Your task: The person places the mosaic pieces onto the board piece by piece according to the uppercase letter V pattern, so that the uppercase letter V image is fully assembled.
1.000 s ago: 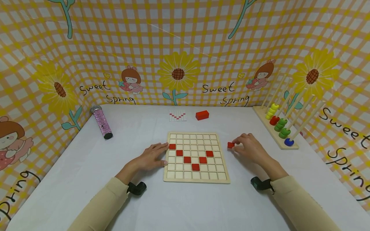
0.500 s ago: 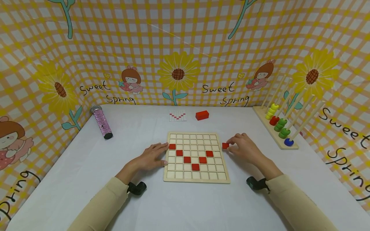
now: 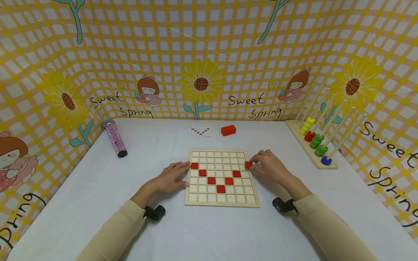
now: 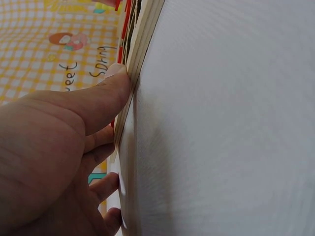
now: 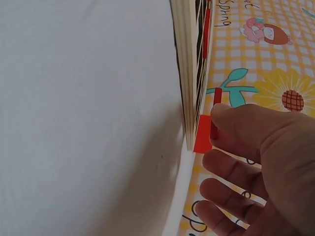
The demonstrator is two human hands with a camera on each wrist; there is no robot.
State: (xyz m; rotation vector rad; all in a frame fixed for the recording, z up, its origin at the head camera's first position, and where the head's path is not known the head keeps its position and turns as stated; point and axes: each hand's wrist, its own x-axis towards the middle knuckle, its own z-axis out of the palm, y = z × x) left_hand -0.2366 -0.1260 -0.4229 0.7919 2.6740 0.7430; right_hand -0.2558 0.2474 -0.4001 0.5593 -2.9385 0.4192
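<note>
In the head view a wooden grid board (image 3: 198, 198) lies on the table, with several red square tiles (image 3: 221, 189) set in a V across its cells. My left hand (image 3: 171, 177) rests against the board's left edge, fingers extended; in the left wrist view its thumb (image 4: 110, 96) touches the board's side. Over the right edge of the board, my right hand (image 3: 273, 168) pinches another red square tile (image 3: 248, 165) between thumb and fingers. The right wrist view shows that tile (image 5: 216, 98) edge-on, raised above the board's surface.
Behind the board lie a small pattern card (image 3: 200, 131) with a red V and a red block (image 3: 228, 130). A pink glittery microphone (image 3: 115, 137) is at the left. A wooden bead-peg rack (image 3: 295, 128) stands at the right. Patterned cloth (image 3: 209, 47) encloses the table's back and sides.
My right hand has moved left with the pinched tile, from beside the board to over its right edge. The left hand and the board have stayed put.
</note>
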